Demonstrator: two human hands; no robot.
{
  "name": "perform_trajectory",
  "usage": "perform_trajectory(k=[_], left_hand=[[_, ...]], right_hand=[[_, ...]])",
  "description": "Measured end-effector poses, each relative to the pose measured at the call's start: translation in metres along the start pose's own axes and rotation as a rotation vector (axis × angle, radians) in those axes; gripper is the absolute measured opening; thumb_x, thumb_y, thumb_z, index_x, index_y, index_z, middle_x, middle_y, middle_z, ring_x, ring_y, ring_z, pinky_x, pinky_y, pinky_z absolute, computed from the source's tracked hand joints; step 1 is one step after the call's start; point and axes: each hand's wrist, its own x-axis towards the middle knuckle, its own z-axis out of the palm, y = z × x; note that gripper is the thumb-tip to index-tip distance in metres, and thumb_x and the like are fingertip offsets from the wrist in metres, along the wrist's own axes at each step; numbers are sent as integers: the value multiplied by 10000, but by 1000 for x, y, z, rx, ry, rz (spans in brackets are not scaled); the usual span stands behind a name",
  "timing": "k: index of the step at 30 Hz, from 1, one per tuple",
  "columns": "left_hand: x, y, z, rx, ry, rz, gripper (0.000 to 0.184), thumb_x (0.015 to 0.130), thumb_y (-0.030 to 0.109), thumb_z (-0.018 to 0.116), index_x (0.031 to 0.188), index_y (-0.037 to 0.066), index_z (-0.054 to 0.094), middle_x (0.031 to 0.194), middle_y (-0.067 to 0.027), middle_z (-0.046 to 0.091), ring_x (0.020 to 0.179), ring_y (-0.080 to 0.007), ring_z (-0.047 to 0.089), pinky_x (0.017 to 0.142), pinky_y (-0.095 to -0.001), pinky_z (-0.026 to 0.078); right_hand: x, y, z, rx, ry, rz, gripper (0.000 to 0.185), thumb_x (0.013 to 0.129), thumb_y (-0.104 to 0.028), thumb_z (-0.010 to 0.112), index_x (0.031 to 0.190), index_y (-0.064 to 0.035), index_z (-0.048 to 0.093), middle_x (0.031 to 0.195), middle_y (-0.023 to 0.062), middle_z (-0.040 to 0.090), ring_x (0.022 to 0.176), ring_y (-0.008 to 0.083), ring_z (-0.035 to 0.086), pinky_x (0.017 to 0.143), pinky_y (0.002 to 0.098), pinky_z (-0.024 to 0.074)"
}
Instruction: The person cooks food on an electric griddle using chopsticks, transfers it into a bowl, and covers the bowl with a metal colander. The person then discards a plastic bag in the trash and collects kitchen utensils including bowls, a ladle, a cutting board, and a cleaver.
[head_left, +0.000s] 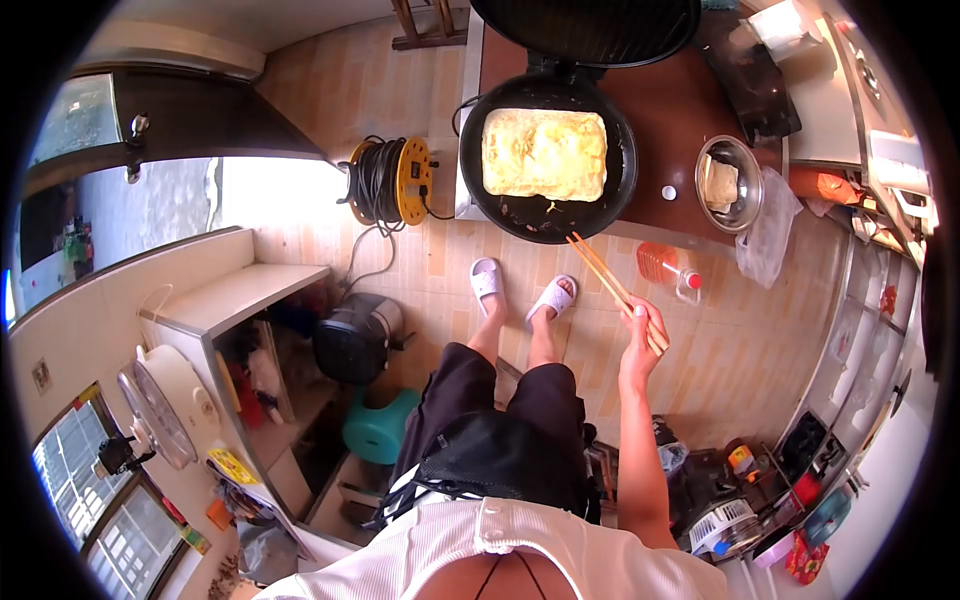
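My right hand (pixel 643 340) is closed around a pair of wooden chopsticks (pixel 603 272). Their tips point up and left, close to the near rim of a round black electric griddle (pixel 545 226); I cannot tell whether they touch it. A rectangular, golden, egg-coated flatbread (pixel 545 155) lies flat in the griddle, with small crumbs near its lower edge. The griddle's black lid (pixel 590 25) is raised on the far side. My left hand is not in view.
The griddle stands on a brown table (pixel 660 130). To its right, a metal bowl (pixel 745 205) holds folded pale pieces, beside a plastic bag (pixel 768 240). A bottle with a red cap (pixel 692 283) is near the table's front edge. A yellow cable reel (pixel 412 180) stands on the floor at left.
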Motion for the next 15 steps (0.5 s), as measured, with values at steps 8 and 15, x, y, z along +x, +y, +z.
perform_trajectory(k=[8,15], left_hand=[[-5,0,0,12,-6,-9,276,817,192,547,1064,75,579,977,-79,612,1021,-242,523,867,-352,406],[-10,-1,-2,20,-14,-17,273,816,197,548,1060,77,582,975,-82,615,1031,-247,520,865,-354,408]], right_hand=[[-1,1,-2,-6,-8,2,267,900,-189,499,1013,41,571,997,122,598,899,218,606,805,306,493],[2,0,-3,4,-17,-10,264,899,-186,500,1007,44,571,991,123,599,898,219,608,797,303,495]])
